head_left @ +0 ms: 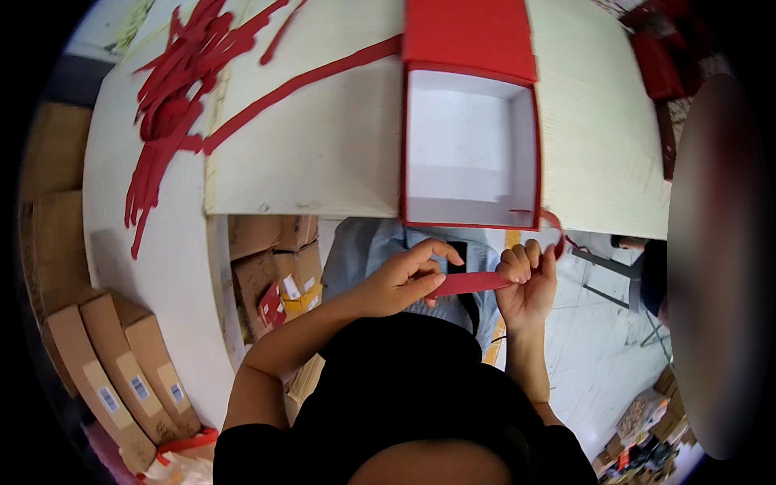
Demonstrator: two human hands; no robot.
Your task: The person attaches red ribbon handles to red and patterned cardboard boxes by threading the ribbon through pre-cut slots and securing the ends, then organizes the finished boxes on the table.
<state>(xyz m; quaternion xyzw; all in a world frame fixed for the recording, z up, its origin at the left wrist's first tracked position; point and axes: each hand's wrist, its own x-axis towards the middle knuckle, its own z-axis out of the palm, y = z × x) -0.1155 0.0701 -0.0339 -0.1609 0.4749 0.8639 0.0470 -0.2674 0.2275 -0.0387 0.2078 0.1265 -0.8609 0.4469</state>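
Fingers (pixel 432 279) of the left hand (pixel 400 284) pinch one end of a red ribbon (pixel 473 282); the right hand (pixel 527 283) curls shut around the other end. The ribbon hangs just below the surface (pixel 323 145) edge, near an open red box (pixel 469 145) with a white inside. Red strips (pixel 174 97) lie far left.

1. The open box (pixel 470 153) sits on the bench (pixel 323 153) at its near edge, with its lid (pixel 469 32) behind it.
2. A pile of paper strips (pixel 170 105) lies on the bench, well to the left of the box.
3. Both hands are just before the box, below the bench edge: left hand (pixel 400 283), right hand (pixel 527 283), with a strip (pixel 473 282) stretched between them.
4. Cartons (pixel 275 271) are stacked under the bench; flat cartons (pixel 121 372) lean at the lower left.
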